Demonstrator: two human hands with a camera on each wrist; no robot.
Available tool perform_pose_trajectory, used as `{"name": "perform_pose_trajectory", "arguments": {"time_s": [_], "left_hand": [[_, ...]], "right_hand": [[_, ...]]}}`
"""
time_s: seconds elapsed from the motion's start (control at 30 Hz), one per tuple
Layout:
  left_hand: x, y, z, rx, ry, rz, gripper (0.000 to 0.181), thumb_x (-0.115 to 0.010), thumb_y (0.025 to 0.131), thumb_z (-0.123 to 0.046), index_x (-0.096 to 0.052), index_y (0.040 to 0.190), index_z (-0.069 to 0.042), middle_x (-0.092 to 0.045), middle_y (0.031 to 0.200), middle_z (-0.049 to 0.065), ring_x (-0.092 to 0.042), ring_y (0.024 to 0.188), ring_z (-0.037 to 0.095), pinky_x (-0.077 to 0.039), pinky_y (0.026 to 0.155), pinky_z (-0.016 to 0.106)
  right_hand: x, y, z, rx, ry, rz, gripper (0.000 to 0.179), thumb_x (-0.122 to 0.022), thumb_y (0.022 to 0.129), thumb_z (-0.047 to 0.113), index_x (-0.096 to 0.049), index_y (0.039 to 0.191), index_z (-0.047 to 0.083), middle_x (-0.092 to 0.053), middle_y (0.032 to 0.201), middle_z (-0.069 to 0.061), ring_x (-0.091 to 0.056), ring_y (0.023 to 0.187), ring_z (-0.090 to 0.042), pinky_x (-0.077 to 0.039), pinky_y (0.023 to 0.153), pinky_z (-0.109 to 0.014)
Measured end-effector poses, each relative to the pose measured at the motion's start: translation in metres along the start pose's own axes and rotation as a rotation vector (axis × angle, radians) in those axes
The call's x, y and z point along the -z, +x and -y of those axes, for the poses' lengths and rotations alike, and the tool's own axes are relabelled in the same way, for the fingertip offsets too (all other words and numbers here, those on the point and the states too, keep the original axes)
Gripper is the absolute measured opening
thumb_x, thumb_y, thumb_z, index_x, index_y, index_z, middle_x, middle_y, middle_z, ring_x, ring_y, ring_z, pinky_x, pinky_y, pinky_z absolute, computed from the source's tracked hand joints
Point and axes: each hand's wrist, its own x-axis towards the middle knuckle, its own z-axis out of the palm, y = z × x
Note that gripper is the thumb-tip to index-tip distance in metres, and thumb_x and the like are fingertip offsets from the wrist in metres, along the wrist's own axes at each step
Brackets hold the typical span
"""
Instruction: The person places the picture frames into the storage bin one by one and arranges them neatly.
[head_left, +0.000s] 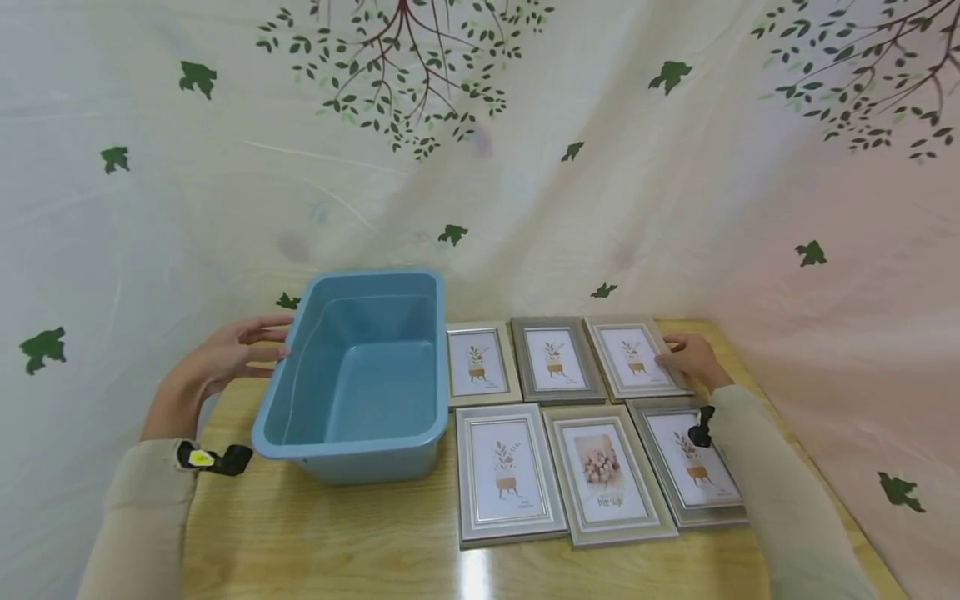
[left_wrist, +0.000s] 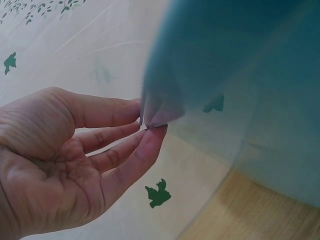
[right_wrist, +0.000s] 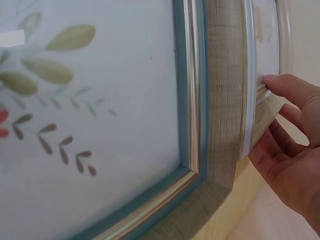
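left grip at blue basin, right grip thumb-over on picture frame

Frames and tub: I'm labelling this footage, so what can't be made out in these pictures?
Head view: near right frame's right side, hidden by the right sleeve.
Head view: far left frame's left edge, hidden by the tub.
Head view: near left frame's lettering, too small to read.
Left wrist view: tub, blurred, cut off by top and right edges.
Right wrist view: closest frame, cut off by the left edge.
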Motion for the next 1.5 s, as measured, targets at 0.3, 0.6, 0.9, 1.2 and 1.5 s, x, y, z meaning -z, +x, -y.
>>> {"name": "perform_pose_trajectory", "arguments": {"time_s": [0.3,0.6,0.9,1.2,1.5], "left_hand": [[-0.002,0.001,0.001,-0.002,-0.010,0.002,0.075,-0.061,0.104,-0.026,-0.020,0.164,-0.010,-0.036,0.158,0.029,-0.046,0.138,0.046,-0.054,0.101,0.056],[-0.002,-0.001,0.001,0.000,-0.010,-0.001,0.073,-0.060,0.104,-0.025,-0.020,0.164,-0.011,-0.038,0.158,0.028,-0.050,0.135,0.041,-0.054,0.101,0.056],[-0.001,0.002,0.003,0.005,-0.014,-0.001,0.074,-0.060,0.105,-0.025,-0.019,0.164,-0.012,-0.037,0.158,0.028,-0.049,0.136,0.041,-0.054,0.102,0.056],[0.000,-0.001,0.005,0.006,-0.003,-0.002,0.073,-0.060,0.105,-0.025,-0.019,0.164,-0.011,-0.037,0.158,0.028,-0.055,0.129,0.031,-0.055,0.101,0.054],[0.000,0.000,0.004,0.007,-0.005,-0.002,0.075,-0.061,0.104,-0.027,-0.019,0.164,-0.011,-0.037,0.158,0.028,-0.057,0.126,0.025,-0.055,0.102,0.054]], "right_hand": [[-0.003,-0.006,0.014,-0.053,-0.005,-0.008,0.057,-0.075,0.088,0.011,-0.056,0.135,-0.015,-0.063,0.123,-0.038,-0.067,0.093,-0.031,-0.050,0.066,-0.021],[0.001,-0.007,0.014,-0.026,0.042,0.021,0.056,-0.074,0.090,0.015,-0.057,0.132,-0.018,-0.062,0.127,-0.037,-0.059,0.079,-0.004,-0.048,0.065,-0.014],[0.011,-0.002,0.012,-0.072,0.250,0.124,0.062,-0.070,0.095,0.009,-0.044,0.147,-0.012,-0.056,0.134,-0.040,-0.066,0.081,-0.006,-0.058,0.070,-0.023],[0.032,0.004,0.015,-0.037,0.207,0.278,0.066,-0.058,0.105,0.025,-0.030,0.156,-0.007,-0.042,0.151,-0.036,-0.062,0.103,-0.006,-0.054,0.100,-0.043],[0.053,0.010,0.038,-0.068,0.175,0.370,0.070,-0.054,0.107,0.028,-0.022,0.160,-0.004,-0.039,0.153,-0.035,-0.052,0.132,-0.038,-0.047,0.110,-0.057]]}}
